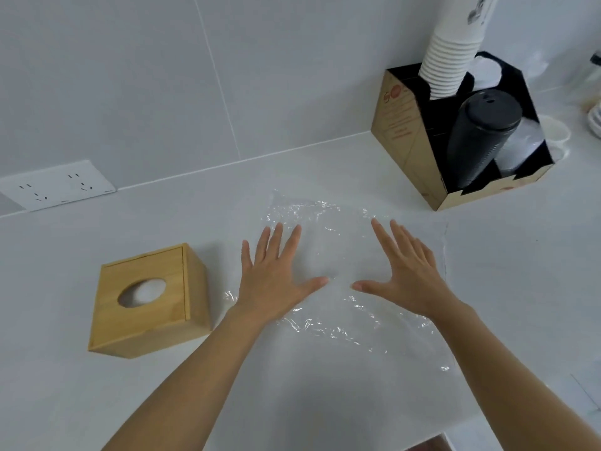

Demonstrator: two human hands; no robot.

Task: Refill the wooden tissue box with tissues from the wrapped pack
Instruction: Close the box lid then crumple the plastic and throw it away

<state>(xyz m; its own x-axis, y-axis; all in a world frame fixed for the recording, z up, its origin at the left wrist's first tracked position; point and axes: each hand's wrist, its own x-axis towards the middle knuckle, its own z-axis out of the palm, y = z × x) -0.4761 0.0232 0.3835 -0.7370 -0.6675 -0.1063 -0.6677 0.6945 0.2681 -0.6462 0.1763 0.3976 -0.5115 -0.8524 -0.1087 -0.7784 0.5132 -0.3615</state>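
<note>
I am laying left grip [276, 281] and right grip [411, 281] flat and spread, holding nothing, on the empty-looking wrap [328, 242]; the box [146, 323] is showing tissue [146, 292], likely refilled.

You've got open white surface [507, 275] to the right of the crinkly clear plastic film [325, 242]. The square light-wood tissue box [149, 297] blocks your left, just beside the film. The tan-and-black cardboard cup caddy [419, 151] walls off back-right, with the grey tiled wall [130, 76] behind.
</note>
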